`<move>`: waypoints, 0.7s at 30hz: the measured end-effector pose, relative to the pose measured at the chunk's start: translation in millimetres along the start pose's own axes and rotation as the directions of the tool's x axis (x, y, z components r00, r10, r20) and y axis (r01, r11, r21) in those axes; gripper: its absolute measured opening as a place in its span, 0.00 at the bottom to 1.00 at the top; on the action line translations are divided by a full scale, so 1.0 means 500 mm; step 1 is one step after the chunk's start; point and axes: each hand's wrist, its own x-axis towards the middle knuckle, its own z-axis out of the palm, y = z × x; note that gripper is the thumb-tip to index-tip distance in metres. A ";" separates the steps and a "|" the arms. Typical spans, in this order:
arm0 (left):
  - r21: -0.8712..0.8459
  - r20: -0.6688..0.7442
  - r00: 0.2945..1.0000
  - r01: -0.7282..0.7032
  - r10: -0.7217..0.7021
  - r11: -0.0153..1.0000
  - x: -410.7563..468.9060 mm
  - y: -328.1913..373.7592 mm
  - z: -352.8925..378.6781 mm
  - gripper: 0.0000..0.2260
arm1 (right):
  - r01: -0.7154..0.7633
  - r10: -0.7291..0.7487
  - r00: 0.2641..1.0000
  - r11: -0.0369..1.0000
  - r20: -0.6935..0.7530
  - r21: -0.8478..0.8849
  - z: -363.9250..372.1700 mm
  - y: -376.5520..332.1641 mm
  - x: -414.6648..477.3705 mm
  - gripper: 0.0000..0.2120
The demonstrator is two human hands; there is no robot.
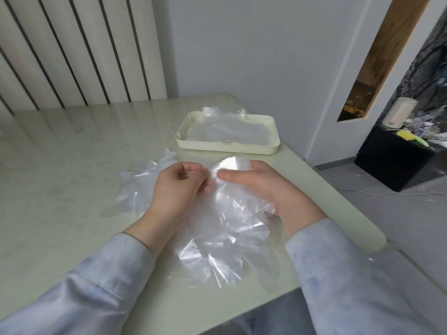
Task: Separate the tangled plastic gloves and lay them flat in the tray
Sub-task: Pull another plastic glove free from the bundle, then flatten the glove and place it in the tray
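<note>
A person's left hand [174, 189] and right hand [273, 189] held a crumpled bunch of clear thin plastic gloves [222, 228] low over a pale green glossy desk [72, 165], the fingers [193, 180] of both hands curled and pinching the film. Beyond them, a cream rectangular plastic tray [227, 147] held flattened clear gloves [229, 131].

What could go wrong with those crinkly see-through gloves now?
The thin gloves could tear if the left hand and right hand pull apart too hard. The bunch hangs near the table edge, so a loose one might slip to the floor. The plastic in the tray pokes over its far rim and may not stay flat.
</note>
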 end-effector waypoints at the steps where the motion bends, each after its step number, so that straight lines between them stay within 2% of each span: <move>1: 0.029 -0.004 1.000 -0.007 0.007 1.000 0.002 -0.003 -0.001 0.03 | 0.017 -0.017 1.000 0.999 0.003 -0.032 0.001 0.004 0.005 0.18; 4: 0.031 -0.006 1.000 -0.015 0.016 0.999 -0.004 0.000 0.002 0.03 | 0.027 -0.027 1.000 1.000 -0.009 -0.010 -0.004 0.010 0.007 0.15; 7: -0.067 0.006 1.000 0.029 -0.029 0.997 -0.006 0.001 -0.001 0.03 | 0.017 -0.017 0.999 1.000 -0.042 0.009 -0.004 0.015 0.017 0.14; 9: 0.008 0.012 1.000 -0.010 0.010 1.000 0.005 -0.005 -0.010 0.06 | 0.026 -0.024 0.998 0.999 -0.052 0.032 -0.004 0.017 0.021 0.15; 13: 0.222 0.044 0.988 -0.156 0.150 0.962 0.008 0.016 -0.031 0.20 | 0.068 -0.065 0.997 0.993 -0.039 0.097 -0.012 0.007 0.015 0.07; 15: 0.228 0.138 0.985 -0.133 0.103 0.964 0.010 0.028 -0.046 0.31 | 0.100 -0.094 0.994 0.987 -0.052 0.126 -0.019 -0.005 0.010 0.09; 17: 0.126 0.301 0.953 -0.023 -0.016 0.992 0.006 0.044 -0.062 0.37 | 0.127 -0.121 0.991 0.979 -0.051 0.160 -0.022 -0.025 -0.002 0.15; 19: 0.025 0.500 0.864 0.055 -0.060 0.998 0.001 0.057 -0.078 0.31 | 0.167 -0.166 0.986 0.968 -0.021 0.185 -0.025 -0.047 -0.014 0.18; 21: -0.003 0.598 0.801 0.031 -0.023 1.000 -0.012 0.070 -0.084 0.23 | 0.209 -0.218 0.976 0.955 0.018 0.211 -0.028 -0.071 -0.025 0.17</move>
